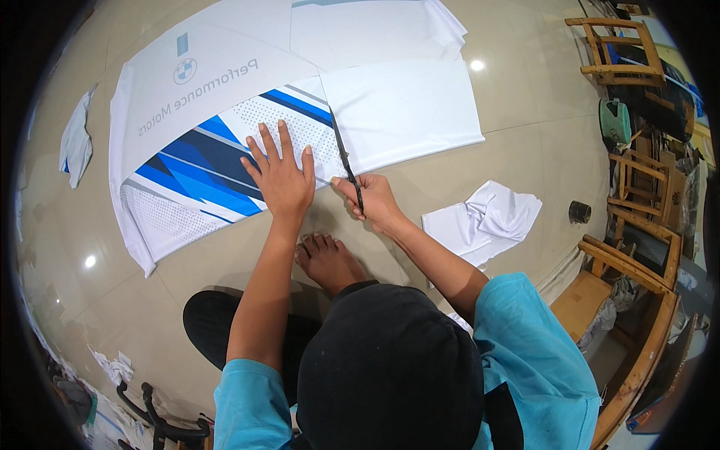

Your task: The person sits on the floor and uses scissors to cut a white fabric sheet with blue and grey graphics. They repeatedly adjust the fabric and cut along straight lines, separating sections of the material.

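A large white fabric sheet (pixel 397 109) lies on the tiled floor, with grey printing and a blue, navy and dotted printed panel (pixel 199 176) at its lower left. My left hand (pixel 277 176) rests open on the printed panel, fingers spread. My right hand (pixel 375 199) grips black scissors (pixel 339 136) by the handles. The scissors point away from me along the right edge of the printed panel, where it meets plain white fabric; whether the blades are apart I cannot tell. My bare foot (pixel 334 266) is on the floor just below the fabric, between my forearms.
A crumpled white cloth (pixel 487 217) lies right of my arm, near a small dark cylinder (pixel 579 212). A light cloth (pixel 76 135) lies far left. Wooden chairs and frames (pixel 630 255) and a green container (pixel 613 120) line the right. A black chair base (pixel 169 424) is at lower left.
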### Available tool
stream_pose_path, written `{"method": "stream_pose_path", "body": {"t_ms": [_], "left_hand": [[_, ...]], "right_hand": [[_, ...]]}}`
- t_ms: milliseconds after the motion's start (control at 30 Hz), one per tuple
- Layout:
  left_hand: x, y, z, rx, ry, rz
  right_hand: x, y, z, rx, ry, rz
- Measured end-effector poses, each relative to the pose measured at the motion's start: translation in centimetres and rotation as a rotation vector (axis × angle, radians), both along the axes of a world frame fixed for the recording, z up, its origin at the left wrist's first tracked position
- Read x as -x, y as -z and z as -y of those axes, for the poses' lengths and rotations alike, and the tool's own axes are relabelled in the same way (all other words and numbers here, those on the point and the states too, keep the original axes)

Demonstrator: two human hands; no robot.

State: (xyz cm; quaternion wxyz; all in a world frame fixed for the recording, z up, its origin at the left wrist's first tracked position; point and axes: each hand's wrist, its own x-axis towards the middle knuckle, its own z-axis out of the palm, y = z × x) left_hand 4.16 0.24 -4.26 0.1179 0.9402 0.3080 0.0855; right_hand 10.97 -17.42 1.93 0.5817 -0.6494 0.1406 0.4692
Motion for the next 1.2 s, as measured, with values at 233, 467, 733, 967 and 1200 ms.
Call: {"method": "stream_pose_path", "body": {"t_ms": [233, 467, 733, 967, 1200], "left_hand": [[0.0, 0.0, 0.0, 0.005, 0.005, 0.018], [0.0, -0.1, 0.0, 0.012, 0.005, 0.02], [0.1, 0.0, 0.0, 0.012, 0.004, 0.02], [0.1, 0.0, 0.0, 0.008, 0.008, 0.023], [0.1, -0.2, 0.1, 0.018, 0.008, 0.031]], "right_hand": [[-0.5, -0.1, -0.2, -0.021, -0.007, -0.006], [-1.6, -0.1, -1.1, -0.066, -0.001, -0.024], [-1.8, 0.3, -1.5, -0.03, -0.006, -0.02], [-2.0, 0.1, -1.8, -0.042, -0.003, -0.027], [-3.2, -0.1, -3.0, -0.078, -0.003, -0.01]]}}
